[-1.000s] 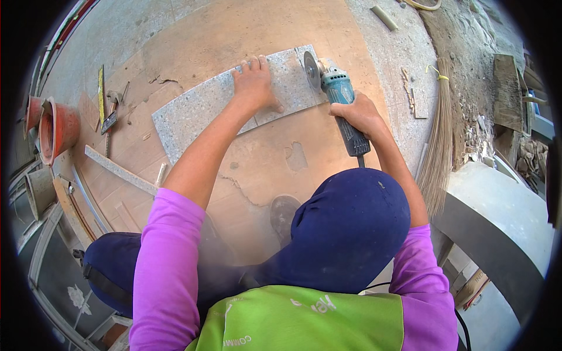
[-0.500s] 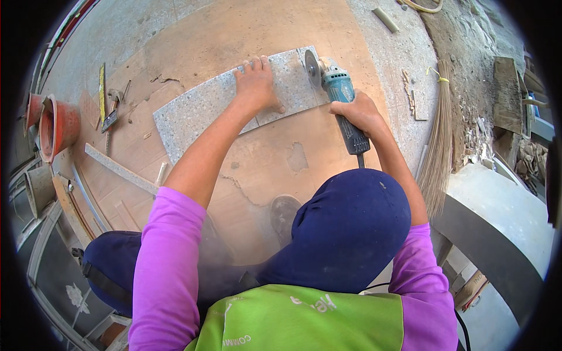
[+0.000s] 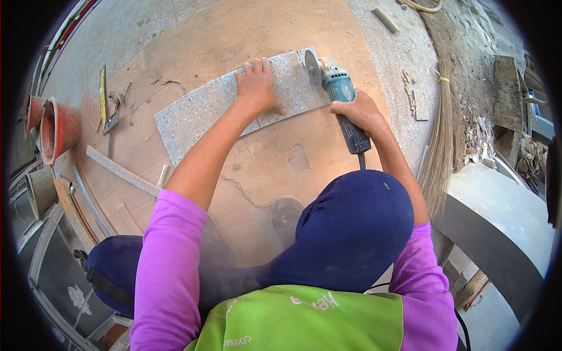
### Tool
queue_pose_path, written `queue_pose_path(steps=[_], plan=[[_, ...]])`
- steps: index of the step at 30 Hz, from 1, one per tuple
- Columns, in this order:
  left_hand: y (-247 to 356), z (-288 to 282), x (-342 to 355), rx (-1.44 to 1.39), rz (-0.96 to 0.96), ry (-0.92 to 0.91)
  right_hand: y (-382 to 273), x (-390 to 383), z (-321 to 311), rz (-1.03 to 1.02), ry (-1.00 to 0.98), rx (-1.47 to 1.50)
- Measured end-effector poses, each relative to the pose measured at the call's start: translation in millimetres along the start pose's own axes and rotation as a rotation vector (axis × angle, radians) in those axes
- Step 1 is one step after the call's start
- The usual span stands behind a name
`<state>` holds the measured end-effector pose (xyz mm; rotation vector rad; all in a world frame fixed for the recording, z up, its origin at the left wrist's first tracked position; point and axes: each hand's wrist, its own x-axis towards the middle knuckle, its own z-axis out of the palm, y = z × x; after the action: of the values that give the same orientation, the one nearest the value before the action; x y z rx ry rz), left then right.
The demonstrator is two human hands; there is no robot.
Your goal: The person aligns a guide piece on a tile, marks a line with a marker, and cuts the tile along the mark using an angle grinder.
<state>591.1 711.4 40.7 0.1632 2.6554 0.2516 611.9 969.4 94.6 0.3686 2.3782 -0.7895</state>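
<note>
A long grey speckled tile (image 3: 205,99) lies on a dusty tan board (image 3: 269,175) in front of me. My left hand (image 3: 257,86) presses flat on the tile with its fingers spread. Wrapped round the body of a teal and black angle grinder (image 3: 341,92), my right hand (image 3: 360,112) holds the tool at the tile's right end. The grinder's round disc (image 3: 313,67) stands on edge at the tile, near its far right corner. Whether the disc is turning I cannot tell. The fingers beneath the grinder are hidden.
At the left are orange-red buckets (image 3: 58,130), a yellow-edged square (image 3: 103,96), a hammer (image 3: 119,99) and a narrow tile strip (image 3: 122,169). A straw broom (image 3: 436,134) lies at the right beside a grey slab (image 3: 497,205). A short pipe (image 3: 386,20) lies farther off.
Hardly anything differs. Both hands, the grinder and the tile keep their places, and the whole picture has shifted very slightly.
</note>
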Motion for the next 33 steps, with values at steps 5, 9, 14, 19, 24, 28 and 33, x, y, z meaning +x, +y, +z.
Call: queue_pose_path(steps=[5,9,14,19,24,28,33], plan=[[-0.6,0.0,0.5,-0.009,0.023,0.024,-0.8,2.8,-1.4,0.0,0.009,0.022],[-1.0,-0.4,-0.6,-0.012,0.025,0.021,-6.8,3.6,-4.5,0.021,0.01,-0.037],[-4.0,1.7,-0.4,-0.021,0.035,0.047,-19.2,0.0,-8.9,0.023,-0.011,-0.042],[-3.2,1.6,0.6,-0.015,0.028,0.037,-22.4,-0.6,-10.8,0.018,-0.002,-0.052],[-3.6,1.3,0.7,-0.009,0.024,0.025,-23.2,1.9,-10.4,0.018,0.003,-0.046],[-1.5,0.6,0.2,-0.016,0.03,0.039,-15.3,10.4,-8.9,0.014,-0.002,-0.031],[-2.9,-0.2,-0.3,-0.016,0.026,0.042,-21.1,10.7,-9.8,0.014,-0.013,-0.031]])
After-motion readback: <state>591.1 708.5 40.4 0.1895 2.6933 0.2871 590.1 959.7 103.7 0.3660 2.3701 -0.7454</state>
